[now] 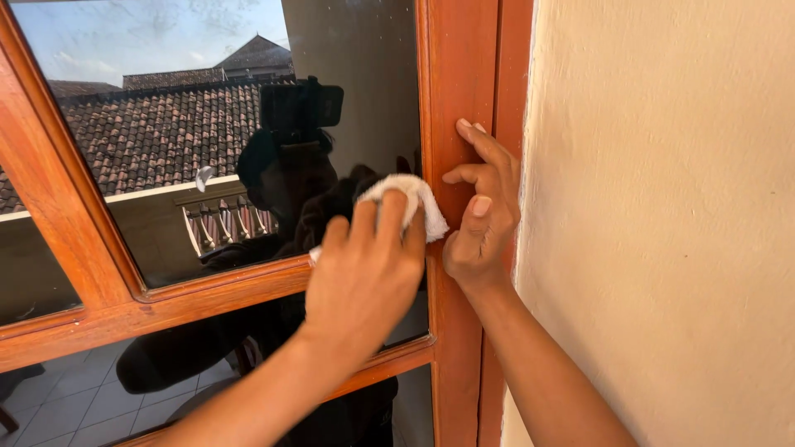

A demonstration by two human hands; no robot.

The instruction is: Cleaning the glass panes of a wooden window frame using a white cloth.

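Note:
My left hand (364,269) presses a white cloth (411,201) against the glass pane (166,124) at its right edge, next to the brown wooden window frame (455,74). The cloth is bunched under my fingers and its tip touches the frame's upright. My right hand (480,215) rests on that upright with fingers spread, the index finger pointing up along the wood, holding nothing. The glass reflects tiled roofs, sky and a dark figure with a head camera.
A cream plastered wall (662,223) fills the right side, right beside the frame. A horizontal wooden bar (124,310) divides the upper pane from a lower pane (83,389), which reflects a tiled floor.

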